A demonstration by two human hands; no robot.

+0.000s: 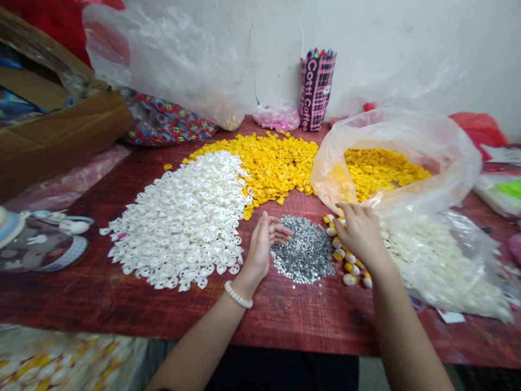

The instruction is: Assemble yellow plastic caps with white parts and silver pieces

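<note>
My left hand [266, 239], with a pale beaded band at the wrist, hovers at the left edge of a pile of small silver pieces [305, 252]. Its fingers are apart and nothing shows in them. My right hand [358, 231] is over a row of yellow-and-white pieces [349, 267] just right of the silver pile. Its fingers reach the rim of an open plastic bag [451, 157]; whether they hold anything is unclear. White flat pieces [183, 217] form a large heap on the left, and yellow pieces [280, 163] lie heaped behind.
On the red table [293, 320], a bag of white pieces [443, 260] lies at the right. A cardboard box [61, 141] and a clear case [44, 241] stand left. A pink-and-black bag [317, 92] stands by the wall.
</note>
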